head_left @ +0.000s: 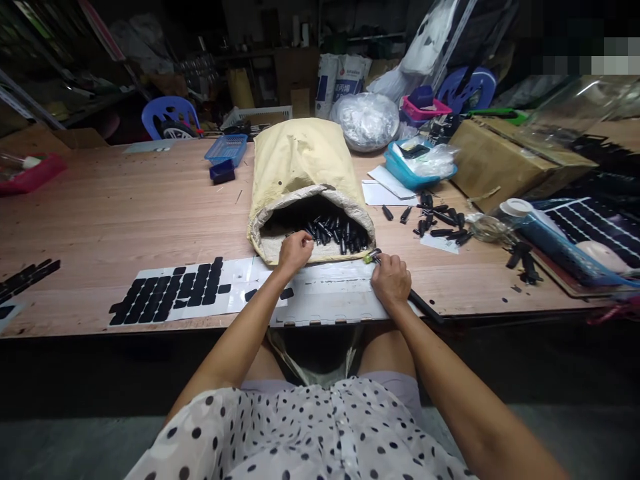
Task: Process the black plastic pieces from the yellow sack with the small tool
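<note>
White polka-dot shirt (320, 433) nearest, this side of cream fabric sack (305, 153). Right hand (391, 281), right of sack mouth, clenched round black rod-like tool (425, 307); left hand (296, 251) at mouth, fingers curled, can't tell if gripping. Small glossy black parts (345, 235) inside sack; keep tool clear of rim. Wood-grain table (165, 227) under sack; dim, cluttered room beyond.

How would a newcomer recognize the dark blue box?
Find the big yellow sack on the table. Just left of it, the dark blue box sits in front of a light blue basket. The box is smaller and much darker.
</note>
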The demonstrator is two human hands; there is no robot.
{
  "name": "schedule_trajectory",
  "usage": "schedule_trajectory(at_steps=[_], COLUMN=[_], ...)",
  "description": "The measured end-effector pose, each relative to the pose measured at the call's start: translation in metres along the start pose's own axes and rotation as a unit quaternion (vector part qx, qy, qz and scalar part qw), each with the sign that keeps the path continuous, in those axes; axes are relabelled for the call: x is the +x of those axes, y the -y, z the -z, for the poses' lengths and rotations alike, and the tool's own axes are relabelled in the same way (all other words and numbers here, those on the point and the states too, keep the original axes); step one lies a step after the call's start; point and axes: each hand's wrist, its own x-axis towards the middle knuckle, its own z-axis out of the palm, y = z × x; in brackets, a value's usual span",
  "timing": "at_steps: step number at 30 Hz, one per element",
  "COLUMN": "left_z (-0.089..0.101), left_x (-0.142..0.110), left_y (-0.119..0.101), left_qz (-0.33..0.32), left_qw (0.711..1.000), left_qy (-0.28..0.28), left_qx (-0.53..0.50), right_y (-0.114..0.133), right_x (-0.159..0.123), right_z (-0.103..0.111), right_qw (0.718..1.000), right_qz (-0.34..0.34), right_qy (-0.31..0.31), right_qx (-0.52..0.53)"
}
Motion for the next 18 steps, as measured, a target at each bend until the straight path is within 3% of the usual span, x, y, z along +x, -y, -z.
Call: schedule_trajectory(at_steps=[2, 5, 9, 13, 18], left_z=[-0.015, -0.039, -0.065, -0.081, -0.09], left_x=[0.008, 0.015, 0.025, 0.031, 0.03], left_y=[-0.018, -0.046, -0.071, -0.072, -0.054], left_qz=[-0.043, -0.05, -0.031, -0.007, -0.029], left_qw=[0.998, 0.995, 0.995, 0.996, 0.999], left_qy=[0.035, 0.077, 0.072, 0.064, 0.033], left_qx=[0.005, 0.031, 0.059, 0.06, 0.01], right_y=[0.0, 0.0, 0.002, 0.004, 0.005], right_x=[0.0, -0.001, -0.002, -0.003, -0.003], right_z=[-0.001, -0.002, -0.001, 0.002, 0.003], right_qw=[1.0, 1.0, 1.0, 1.0, 1.0], right_qz=[0.0, 0.001, 0.004, -0.001, -0.005], right_qy=[-0.003, -0.003, 0.001, 0.015, 0.017], right_qx=[-0.002, -0.002, 0.004, 0.008, 0.013])
